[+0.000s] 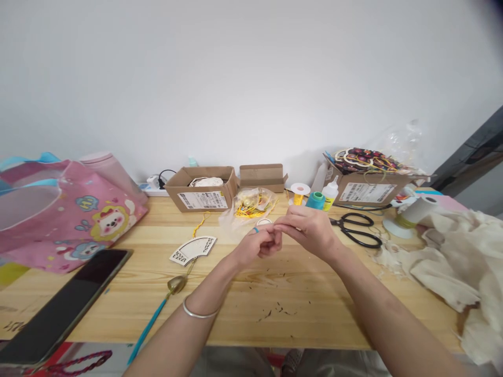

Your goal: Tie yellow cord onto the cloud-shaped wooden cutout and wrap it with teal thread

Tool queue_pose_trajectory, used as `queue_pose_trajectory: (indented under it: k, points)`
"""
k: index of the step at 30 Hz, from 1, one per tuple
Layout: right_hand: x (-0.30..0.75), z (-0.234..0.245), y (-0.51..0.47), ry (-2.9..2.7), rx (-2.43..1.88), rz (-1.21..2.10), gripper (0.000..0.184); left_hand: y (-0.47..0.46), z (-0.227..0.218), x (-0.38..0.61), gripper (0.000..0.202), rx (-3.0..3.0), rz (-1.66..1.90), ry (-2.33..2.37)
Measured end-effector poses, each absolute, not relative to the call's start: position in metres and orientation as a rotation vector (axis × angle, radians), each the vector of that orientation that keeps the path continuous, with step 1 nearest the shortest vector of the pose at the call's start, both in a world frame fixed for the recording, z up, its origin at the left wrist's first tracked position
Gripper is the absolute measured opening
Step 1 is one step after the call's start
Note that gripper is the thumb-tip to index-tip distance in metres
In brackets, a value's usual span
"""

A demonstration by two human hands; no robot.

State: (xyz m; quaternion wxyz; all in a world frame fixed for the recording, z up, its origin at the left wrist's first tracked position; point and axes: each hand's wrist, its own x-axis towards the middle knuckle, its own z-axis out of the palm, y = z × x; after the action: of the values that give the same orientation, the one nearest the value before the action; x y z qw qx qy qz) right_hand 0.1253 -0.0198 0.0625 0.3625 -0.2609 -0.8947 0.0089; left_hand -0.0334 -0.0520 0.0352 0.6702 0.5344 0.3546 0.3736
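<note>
My left hand [260, 244] and my right hand [308, 229] meet above the middle of the table, fingertips touching. Both have their fingers curled and pinched; anything between them is too small or hidden to make out. A small teal band [255, 230] shows on a left finger. Behind the hands lies a clear plastic bag [251, 207] with yellow cords inside. To the left rests a fan-shaped pale pendant [194, 250] with cut-out patterns, a yellow cord [201, 224] above it, a metallic bead [176, 284] and a blue tassel [147, 331] below.
Black-handled scissors [359, 230], a teal thread spool [315, 200] and a glue bottle [330, 193] sit right of centre. Cardboard boxes [204, 200] line the wall. A pink bag [74, 214] and a phone [65, 309] occupy the left; beige cloth [444, 262] covers the right.
</note>
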Motion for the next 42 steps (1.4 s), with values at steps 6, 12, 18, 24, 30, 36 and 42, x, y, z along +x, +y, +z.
queue_pose_trajectory:
  k: [6, 12, 18, 24, 30, 36, 42]
  points:
    - [0.119, 0.054, -0.019, -2.239, -0.667, 0.072, 0.027, -0.067, 0.043, -0.027, 0.007, 1.238, 0.348, 0.610]
    - [0.111, 0.036, -0.013, -2.244, -0.719, 0.366, 0.022, -0.063, 0.037, -0.030, 0.006, 1.034, 0.499, 0.402]
    - [0.097, 0.008, -0.011, -2.356, -0.825, 0.467, 0.019, -0.052, 0.040, -0.042, 0.011, 0.731, 1.000, 0.307]
    - [0.090, 0.003, -0.011, -2.532, -0.848, 0.182, 0.023, -0.030, 0.042, -0.052, 0.020, 0.430, 1.415, 0.304]
    - [0.099, 0.007, -0.004, -2.456, -0.947, 0.077, 0.025, -0.004, 0.046, -0.057, 0.025, 0.471, 1.478, 0.351]
    - [0.105, 0.011, -0.004, -2.436, -0.877, -0.063, 0.025, 0.000, 0.033, -0.056, 0.025, 0.363, 1.576, 0.383]
    - [0.101, 0.024, -0.013, -2.569, -0.717, -0.311, 0.023, 0.000, 0.023, -0.062, 0.026, 0.274, 1.619, 0.349]
